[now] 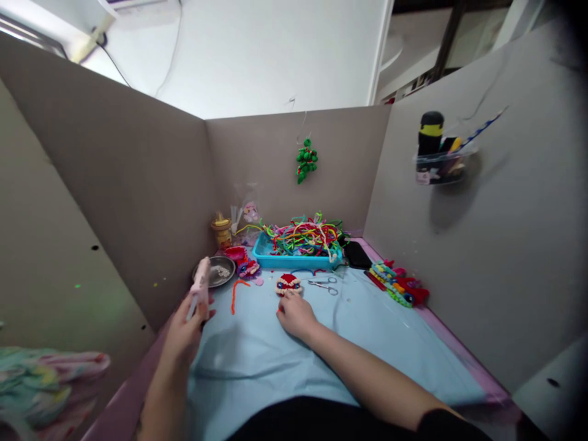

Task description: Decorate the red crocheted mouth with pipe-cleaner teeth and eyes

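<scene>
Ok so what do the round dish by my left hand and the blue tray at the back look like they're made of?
The round dish looks like metal, probably steel: grey with a dull sheen along its rim. The blue tray looks like moulded plastic: one even, matte turquoise colour with smooth straight walls. Neither is certain from this view.

The tray (266, 260) sits behind the scissors (324, 285); the bowl (220, 272) lies left, the phone (357, 254) right.
</scene>
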The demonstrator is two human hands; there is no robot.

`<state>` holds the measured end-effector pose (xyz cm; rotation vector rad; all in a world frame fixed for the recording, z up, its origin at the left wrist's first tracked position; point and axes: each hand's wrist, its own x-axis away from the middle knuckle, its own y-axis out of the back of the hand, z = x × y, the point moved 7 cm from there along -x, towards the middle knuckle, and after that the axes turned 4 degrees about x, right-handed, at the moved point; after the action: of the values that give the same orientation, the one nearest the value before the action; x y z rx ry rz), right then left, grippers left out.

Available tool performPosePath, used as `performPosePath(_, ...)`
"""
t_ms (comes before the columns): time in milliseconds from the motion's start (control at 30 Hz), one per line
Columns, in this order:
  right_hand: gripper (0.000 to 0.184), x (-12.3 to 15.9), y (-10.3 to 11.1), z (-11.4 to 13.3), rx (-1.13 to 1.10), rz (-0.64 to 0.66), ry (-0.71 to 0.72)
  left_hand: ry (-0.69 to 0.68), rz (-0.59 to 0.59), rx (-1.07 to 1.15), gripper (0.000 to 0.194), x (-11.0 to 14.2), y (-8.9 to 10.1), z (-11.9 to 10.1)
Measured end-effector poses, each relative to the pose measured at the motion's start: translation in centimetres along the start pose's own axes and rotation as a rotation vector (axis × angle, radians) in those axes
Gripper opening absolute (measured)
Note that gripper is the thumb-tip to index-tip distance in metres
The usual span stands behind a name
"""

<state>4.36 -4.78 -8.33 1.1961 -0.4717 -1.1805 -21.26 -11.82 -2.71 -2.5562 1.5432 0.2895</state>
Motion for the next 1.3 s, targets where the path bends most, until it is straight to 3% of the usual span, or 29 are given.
performPosePath(67, 0.014, 0.0, 0.0, 0.0, -0.041, -0.013, -0.005, 0.107, 0.099, 0.245, 0.052, 0.2, -3.1, 0.3)
performPosePath(200, 0.010, 0.0, 0.8, -0.6, -0.163, -0.074, -0.031, 0.252, 0.203, 0.453, 0.045, 0.7, -7.7, 1.4)
performPosePath(300, 0.003, 0.0, 2.1, -2.6, -0.546, -0.191, -0.133, 0.298, 0.288, 0.468, 0.044, 1.7, -9.9, 2.9)
performPosePath(400, 0.011, -0.2, 2.8, -5.0, -0.905, -0.266, -0.240, 0.307, 0.383, 0.437, 0.050, 3.1, -11.4, 4.4)
performPosePath(567, 0.025, -0.4, 2.3, -6.5, -1.282, -0.193, -0.354, 0.244, 0.544, 0.202, 0.058, 4.9, -12.5, 5.4)
performPosePath(700, 0.027, -0.2, 1.6, -5.4, -1.560, -0.101, -0.373, 0.053, 0.761, 0.009, 0.049, 6.2, -13.5, 3.8)
performPosePath(800, 0.026, 0.0, 1.2, -4.8, -1.698, -0.052, -0.375, -0.113, 0.855, -0.049, 0.039, 6.9, -14.2, 2.7)
performPosePath(967, 0.024, 0.2, 0.9, -4.7, -1.805, -0.019, -0.388, -0.238, 0.932, -0.101, 0.034, 7.6, -14.7, 2.4)
performPosePath(1300, 0.022, 0.5, 0.8, -4.5, -1.846, 0.022, -0.411, -0.237, 0.935, -0.132, 0.030, 7.8, -14.8, 2.0)
